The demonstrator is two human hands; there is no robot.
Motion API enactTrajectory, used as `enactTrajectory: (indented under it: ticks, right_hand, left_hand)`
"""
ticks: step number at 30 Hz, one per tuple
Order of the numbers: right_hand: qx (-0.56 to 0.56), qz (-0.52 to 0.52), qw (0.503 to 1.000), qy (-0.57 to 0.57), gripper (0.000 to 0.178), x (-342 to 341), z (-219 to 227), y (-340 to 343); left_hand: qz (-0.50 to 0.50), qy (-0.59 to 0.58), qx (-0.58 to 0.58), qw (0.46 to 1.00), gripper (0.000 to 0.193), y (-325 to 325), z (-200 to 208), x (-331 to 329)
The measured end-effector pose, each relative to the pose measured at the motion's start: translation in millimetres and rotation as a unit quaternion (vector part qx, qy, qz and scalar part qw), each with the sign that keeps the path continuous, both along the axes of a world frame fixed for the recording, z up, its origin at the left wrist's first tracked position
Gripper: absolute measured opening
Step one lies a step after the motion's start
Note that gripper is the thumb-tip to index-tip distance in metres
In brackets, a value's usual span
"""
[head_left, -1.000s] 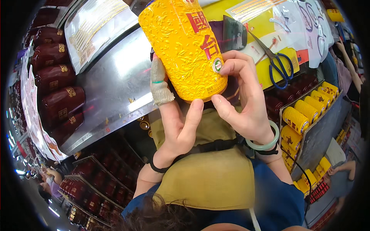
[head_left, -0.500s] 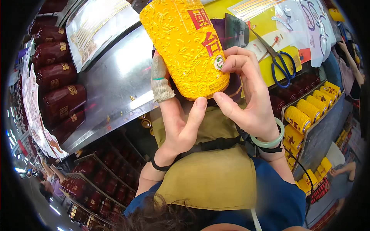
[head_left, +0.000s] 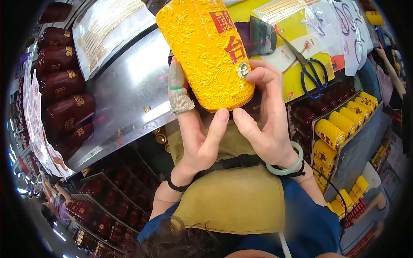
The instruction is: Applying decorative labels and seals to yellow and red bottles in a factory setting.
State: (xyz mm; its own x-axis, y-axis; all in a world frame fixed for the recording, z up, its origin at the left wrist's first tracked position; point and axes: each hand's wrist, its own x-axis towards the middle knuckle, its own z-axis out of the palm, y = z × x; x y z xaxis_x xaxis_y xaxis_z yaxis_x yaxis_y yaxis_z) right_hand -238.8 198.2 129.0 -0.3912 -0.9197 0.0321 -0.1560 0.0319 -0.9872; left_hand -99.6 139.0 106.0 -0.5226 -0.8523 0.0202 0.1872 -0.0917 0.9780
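A yellow bottle with raised scrollwork and large red characters is held tilted before me, its top cut off by the frame edge. My left hand wraps its left side, the thumb at the base edge. A grey knit finger cover sits on one left finger. On the other side my right hand is curled round the lower bottle, thumb at the base and fingers near a small round sticker. A pale green bangle circles my right wrist. The bottle's underside is hidden.
Blue-handled scissors and sticker sheets lie on a yellow surface at right. The metal bench spans the left, with dark red bottles along it. A crate of yellow bottles stands at right. Other people work nearby.
My right hand has shifted left along the bottle's base, its thumb now close to my left thumb. The bottle and my left hand have barely moved.
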Motion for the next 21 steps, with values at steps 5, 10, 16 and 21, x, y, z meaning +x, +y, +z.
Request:
enactTrajectory:
  ticks: [5,10,16,21]
  right_hand:
    - [0.006,-0.002,1.0,0.023,0.053,2.4,-3.0,0.1]
    - [0.005,-0.006,1.0,0.022,0.053,2.9,-2.4,-1.2]
    - [0.003,-0.005,0.999,0.032,0.052,1.0,-0.4,-1.8]
    - [-0.002,-0.005,1.0,0.027,0.052,-0.5,-0.1,-2.3]
  left_hand:
    - [0.0,-0.024,-0.036,0.999,0.091,-0.9,-4.0,3.0]
    - [0.0,-0.033,-0.046,0.998,0.091,-0.3,-6.8,4.1]
    - [-0.002,-0.02,-0.022,1.0,0.091,0.1,-2.4,2.5]
    - [-0.004,-0.024,-0.037,0.999,0.091,-0.6,-4.9,2.3]
